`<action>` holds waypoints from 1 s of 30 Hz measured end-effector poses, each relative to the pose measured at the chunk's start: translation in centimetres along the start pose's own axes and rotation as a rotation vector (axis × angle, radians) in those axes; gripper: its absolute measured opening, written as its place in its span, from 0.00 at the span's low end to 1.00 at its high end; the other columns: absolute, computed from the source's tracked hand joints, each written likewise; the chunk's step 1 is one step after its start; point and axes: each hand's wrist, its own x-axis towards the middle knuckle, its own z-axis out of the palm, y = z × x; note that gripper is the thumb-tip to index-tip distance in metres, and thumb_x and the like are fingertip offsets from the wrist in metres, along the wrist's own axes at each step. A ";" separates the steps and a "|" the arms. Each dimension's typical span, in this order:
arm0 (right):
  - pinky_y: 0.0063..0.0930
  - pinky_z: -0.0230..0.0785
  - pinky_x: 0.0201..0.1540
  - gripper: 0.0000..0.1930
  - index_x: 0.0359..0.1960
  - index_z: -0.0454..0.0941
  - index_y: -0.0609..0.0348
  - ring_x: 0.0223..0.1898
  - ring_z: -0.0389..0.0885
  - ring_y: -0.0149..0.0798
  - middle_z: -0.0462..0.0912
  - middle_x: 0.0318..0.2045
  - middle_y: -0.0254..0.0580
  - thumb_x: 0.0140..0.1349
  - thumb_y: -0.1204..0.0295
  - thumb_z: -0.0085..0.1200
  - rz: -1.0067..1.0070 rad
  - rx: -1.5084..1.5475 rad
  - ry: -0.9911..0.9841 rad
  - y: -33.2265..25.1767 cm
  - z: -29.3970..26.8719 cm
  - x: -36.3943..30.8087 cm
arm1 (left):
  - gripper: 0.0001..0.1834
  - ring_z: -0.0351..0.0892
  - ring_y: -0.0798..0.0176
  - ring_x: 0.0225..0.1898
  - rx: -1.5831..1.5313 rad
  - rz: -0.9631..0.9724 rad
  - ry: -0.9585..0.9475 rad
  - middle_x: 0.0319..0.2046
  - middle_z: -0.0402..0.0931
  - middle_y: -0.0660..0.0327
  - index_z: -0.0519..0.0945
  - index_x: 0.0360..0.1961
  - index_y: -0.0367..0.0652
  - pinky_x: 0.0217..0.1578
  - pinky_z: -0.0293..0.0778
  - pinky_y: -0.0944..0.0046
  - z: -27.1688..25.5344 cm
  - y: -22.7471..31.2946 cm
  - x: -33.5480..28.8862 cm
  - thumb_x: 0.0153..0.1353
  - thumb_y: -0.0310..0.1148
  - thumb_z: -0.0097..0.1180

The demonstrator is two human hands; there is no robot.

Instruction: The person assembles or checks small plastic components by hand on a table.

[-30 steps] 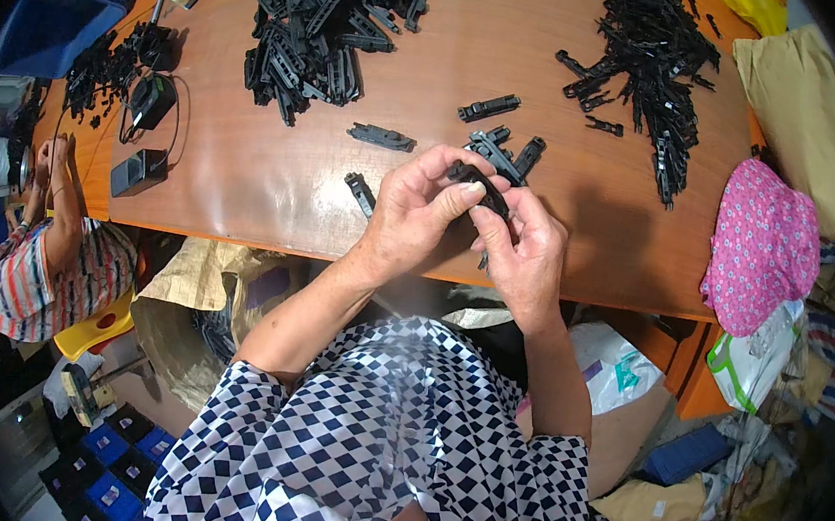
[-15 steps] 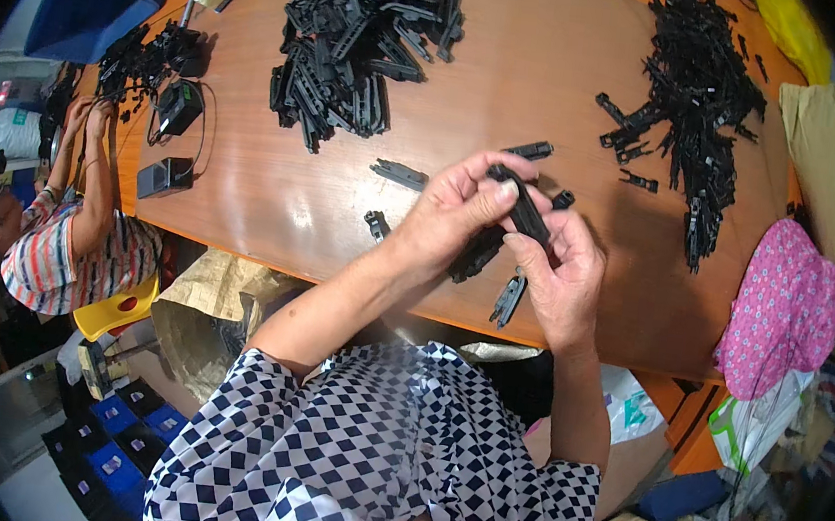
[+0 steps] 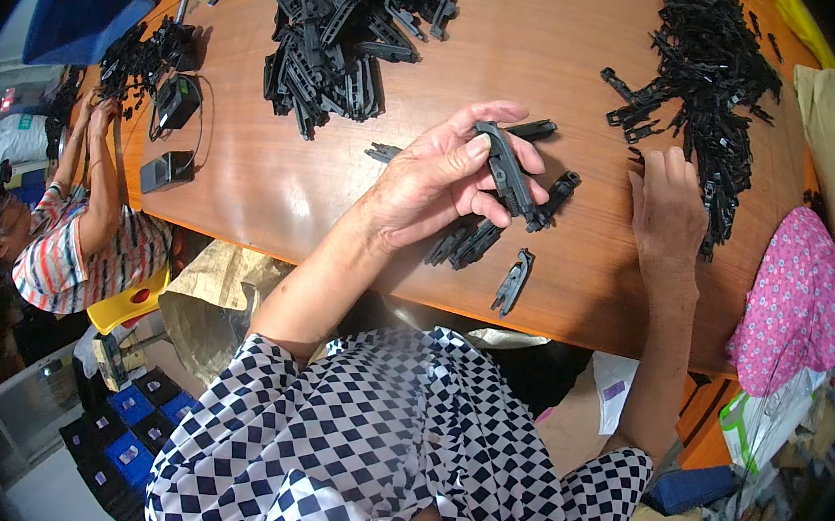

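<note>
From where I stand, the left hand [image 3: 431, 176] has a long black part [image 3: 508, 174] pinched near its upper end, the thumb pressed onto its face and the other fingers fanned loosely behind and beside it. The part hangs over the table [image 3: 543, 57] at a slant, its long axis running from upper left down to the right, the low end pointing toward the near edge. The right hand [image 3: 669, 219] is well apart from it, off to the right, back upward and fingers reaching away from the body at the near left side of the heap of thin black pieces [image 3: 707, 72]. That heap's narrow tail runs down just beyond the hand's right side, so the right hand is by far the nearer one to it. Its fingers look bent and set close together, but their tips are hidden from me, and I can't tell whether they grip anything. Below the left hand lies a small cluster of dark parts [image 3: 472, 246], with one loose part [image 3: 513, 282] nearer the table edge. The bigger pile of long black parts [image 3: 333, 36] sits farther off, up and to the left.
</note>
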 end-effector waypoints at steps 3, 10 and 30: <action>0.35 0.74 0.38 0.12 0.39 0.71 0.57 0.40 0.77 0.45 0.71 0.36 0.43 0.56 0.71 0.57 0.008 -0.005 -0.044 0.2 0.2 0.6 | 0.29 0.77 0.41 0.47 0.047 -0.007 -0.025 0.50 0.70 0.41 0.58 0.62 0.39 0.37 0.84 0.59 0.1 0.1 -0.1 0.65 0.37 0.52; 0.38 0.76 0.35 0.09 0.37 0.71 0.59 0.36 0.79 0.49 0.72 0.35 0.44 0.57 0.73 0.56 -0.100 0.038 -0.055 1.4 0.4 1.6 | 0.24 0.78 0.49 0.44 0.058 -0.038 -0.055 0.46 0.73 0.44 0.65 0.57 0.36 0.40 0.79 0.61 -0.7 0.0 -0.8 0.65 0.38 0.53; 0.34 0.71 0.41 0.21 0.49 0.72 0.59 0.38 0.79 0.47 0.76 0.40 0.45 0.53 0.77 0.60 -0.172 0.402 0.170 -4.8 -3.7 -2.5 | 0.13 0.78 0.52 0.47 0.093 0.165 -0.051 0.38 0.75 0.54 0.71 0.47 0.44 0.50 0.73 0.56 0.7 0.0 -4.0 0.65 0.36 0.54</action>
